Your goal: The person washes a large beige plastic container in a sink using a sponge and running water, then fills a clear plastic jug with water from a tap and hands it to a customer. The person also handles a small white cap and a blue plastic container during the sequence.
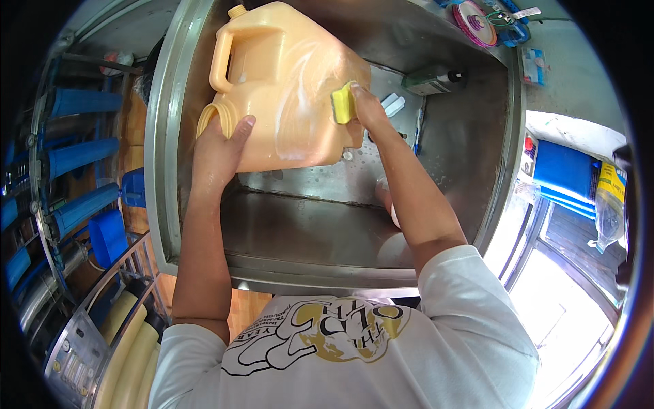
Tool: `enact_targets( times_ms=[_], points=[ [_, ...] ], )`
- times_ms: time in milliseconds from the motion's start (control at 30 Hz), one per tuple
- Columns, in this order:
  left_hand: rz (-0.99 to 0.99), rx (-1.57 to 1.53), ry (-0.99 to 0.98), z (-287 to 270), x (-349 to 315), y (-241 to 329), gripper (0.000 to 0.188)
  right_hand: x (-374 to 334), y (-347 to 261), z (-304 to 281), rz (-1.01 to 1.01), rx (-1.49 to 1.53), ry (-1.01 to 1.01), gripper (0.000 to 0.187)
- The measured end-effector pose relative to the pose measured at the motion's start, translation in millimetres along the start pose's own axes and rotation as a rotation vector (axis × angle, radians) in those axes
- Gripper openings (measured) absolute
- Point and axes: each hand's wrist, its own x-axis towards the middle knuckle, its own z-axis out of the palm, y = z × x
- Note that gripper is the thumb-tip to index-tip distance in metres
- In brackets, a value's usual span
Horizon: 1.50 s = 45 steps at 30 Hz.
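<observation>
A large pale-orange plastic jug lies tilted over the metal sink, its open round mouth at the left and its moulded handle above that. White suds streak its upper face. My left hand grips the rim of the mouth, the thumb outside and the other fingers hidden inside. Against the jug's right side, my right hand is closed on a yellow sponge with a darker scouring edge.
The deep stainless sink surrounds the jug. Inside, a dark green bottle lies at the back right, near a white brush-like item. A pink coil sits beyond the far corner. Blue rolls fill a rack at the left.
</observation>
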Motion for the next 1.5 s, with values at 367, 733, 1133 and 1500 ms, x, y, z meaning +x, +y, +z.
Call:
enact_targets(
  times_ms=[367, 733, 1133, 1500],
  points=[
    [0.087, 0.117, 0.031, 0, 1, -1, 0.045, -35, -13, 15, -0.742, -0.406, 0.270, 0.033],
    [0.103, 0.048, 0.025, 4, 0, -3, 0.042, -50, -13, 45, -0.735, -0.299, 0.228, 0.016],
    [0.127, 0.009, -0.002, 1, 4, -7, 0.055, -24, 11, 21, -0.192, -0.329, 0.114, 0.026],
    [0.248, -0.081, 0.044, -4, 1, -11, 0.100, 9, -114, 79, -0.875, -0.043, 0.364, 0.020]
  ],
)
